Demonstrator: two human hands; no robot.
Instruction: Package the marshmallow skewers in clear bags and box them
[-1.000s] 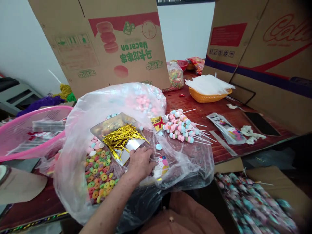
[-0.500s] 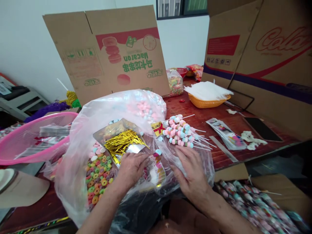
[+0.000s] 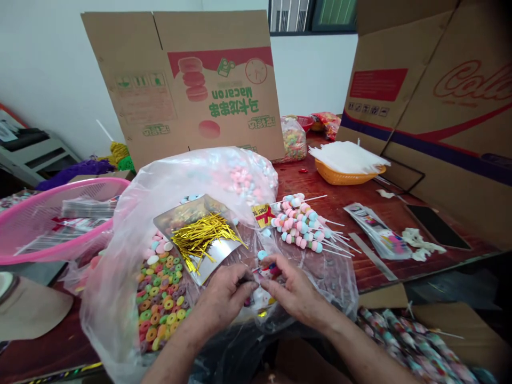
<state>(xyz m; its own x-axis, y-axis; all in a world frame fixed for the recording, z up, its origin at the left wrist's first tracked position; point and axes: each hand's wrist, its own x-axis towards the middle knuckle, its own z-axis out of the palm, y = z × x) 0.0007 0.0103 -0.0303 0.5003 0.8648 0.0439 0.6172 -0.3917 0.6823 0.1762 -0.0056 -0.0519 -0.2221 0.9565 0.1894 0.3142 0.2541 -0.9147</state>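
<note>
My left hand (image 3: 226, 293) has its thumb and fingers pinched together at the left side of a small clear printed bag (image 3: 264, 298). From the other side, my right hand (image 3: 296, 293) curls its thumb and fingers onto the bag's upper part. Both fingertips partly cover the bag, so its contents are unclear. A blue candy (image 3: 262, 255) lies just beyond the hands. Behind the right hand is a pile of pink and blue marshmallow skewers (image 3: 300, 224). Gold twist ties (image 3: 204, 234) spill over a silver pouch (image 3: 212, 256) beyond the left hand.
A big clear plastic bag (image 3: 108, 277) with ring cereal (image 3: 164, 293) surrounds the work spot. At left are a pink basket (image 3: 24, 229) and a pale container (image 3: 36, 309). Rightward lie flat printed bags (image 3: 376, 229), a phone (image 3: 438, 226) and an orange basket (image 3: 344, 175).
My right hand has moved from beside the skewers leftward to the printed bag. My left hand has shifted right and its fingers have closed. The view has turned slightly left.
</note>
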